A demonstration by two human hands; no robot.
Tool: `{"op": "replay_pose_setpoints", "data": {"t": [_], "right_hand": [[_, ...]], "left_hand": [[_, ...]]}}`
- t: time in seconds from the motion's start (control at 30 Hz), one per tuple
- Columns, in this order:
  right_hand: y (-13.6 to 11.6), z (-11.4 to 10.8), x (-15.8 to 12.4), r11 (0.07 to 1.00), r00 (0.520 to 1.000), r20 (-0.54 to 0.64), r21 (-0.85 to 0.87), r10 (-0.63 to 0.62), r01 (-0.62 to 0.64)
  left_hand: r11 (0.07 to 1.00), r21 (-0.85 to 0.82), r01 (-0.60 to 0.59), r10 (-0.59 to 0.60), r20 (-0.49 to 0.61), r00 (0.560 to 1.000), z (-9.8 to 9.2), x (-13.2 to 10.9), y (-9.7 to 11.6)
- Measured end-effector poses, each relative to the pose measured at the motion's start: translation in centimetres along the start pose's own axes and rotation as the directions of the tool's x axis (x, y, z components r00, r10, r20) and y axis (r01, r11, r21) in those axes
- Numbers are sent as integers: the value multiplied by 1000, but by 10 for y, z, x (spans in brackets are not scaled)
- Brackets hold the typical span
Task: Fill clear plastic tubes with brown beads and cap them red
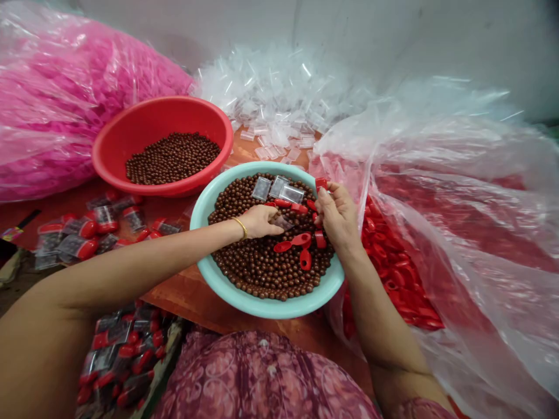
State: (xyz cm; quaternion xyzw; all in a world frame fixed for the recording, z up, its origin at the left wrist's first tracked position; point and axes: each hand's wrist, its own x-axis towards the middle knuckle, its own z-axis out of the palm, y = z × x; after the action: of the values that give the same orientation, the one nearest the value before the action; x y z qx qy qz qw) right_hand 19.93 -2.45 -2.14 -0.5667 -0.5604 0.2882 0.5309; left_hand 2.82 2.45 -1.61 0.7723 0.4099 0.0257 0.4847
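In the head view, a pale turquoise basin (262,308) holds many small brown balls (262,262). My left hand (258,221), with a gold bangle at the wrist, is closed on a clear plastic case (283,222) just over the balls. Between thumb and fingers, my right hand (335,215) pinches a red plastic cap (321,183) at the basin's right rim. Several loose red caps (301,238) lie on the balls near both hands. Toward the back of the basin rest 3 clear cases (290,194) without caps. My fingers partly hide the left-hand case.
A red basin (161,107) of brown balls stands back left, beside a bag of pink pieces (87,87). Clear cases are heaped (283,87) behind. An open bag of red caps (388,267) lies right. Capped cases are piled left (105,218) and in a container below (126,349).
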Motion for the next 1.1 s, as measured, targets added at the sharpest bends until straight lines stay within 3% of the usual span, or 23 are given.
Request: {"op": "replay_pose_setpoints", "data": {"t": [0.07, 0.13, 0.23, 0.33, 0.43, 0.57, 0.63, 0.73, 0.83, 0.93, 1.03, 1.1], "right_hand": [[-1, 1, 0, 999, 999, -39, 24, 35, -34], [-2, 1, -1, 999, 999, -36, 31, 35, -34], [-1, 1, -1, 1000, 1000, -21, 21, 5, -4], [-2, 2, -2, 999, 1000, 4, -39, -29, 29], [-6, 3, -4, 977, 996, 13, -197, -83, 84], [-10, 6, -6, 939, 991, 0, -319, -134, 127], [-10, 7, -5, 945, 992, 3, -304, -125, 120], [-7, 7, -3, 960, 996, -6, -265, -94, 89], [-5, 6, -2, 975, 998, -6, -214, -56, 53], [-5, 6, -1, 984, 999, 30, -174, -34, 39], [-6, 6, -2, 981, 997, 54, -185, -49, 58], [-7, 5, -2, 979, 997, 51, -192, -61, 70]], "left_hand": [[928, -369, -59, 60, -10, 998, -4, -4, 1], [805, -582, -114, 114, -37, 993, -8, -12, 2], [692, -706, -150, 143, -69, 987, -10, -23, 5], [664, -727, -174, 165, -84, 983, -11, -32, 5], [715, -671, -195, 138, -138, 981, -13, -39, 2], [922, -379, -79, 4, -193, 981, -18, -47, -2], [931, -364, -26, -26, -139, 990, -17, -51, -2], [901, -431, 51, -18, 80, 997, -14, -57, -3], [985, -136, 102, -65, 253, 965, -11, -63, -4], [974, 203, 100, -156, 278, 948, -8, -60, 0], [963, 171, 207, -250, 294, 923, 1, -43, 7], [960, 95, 263, -278, 239, 930, 9, -27, 10]]}}
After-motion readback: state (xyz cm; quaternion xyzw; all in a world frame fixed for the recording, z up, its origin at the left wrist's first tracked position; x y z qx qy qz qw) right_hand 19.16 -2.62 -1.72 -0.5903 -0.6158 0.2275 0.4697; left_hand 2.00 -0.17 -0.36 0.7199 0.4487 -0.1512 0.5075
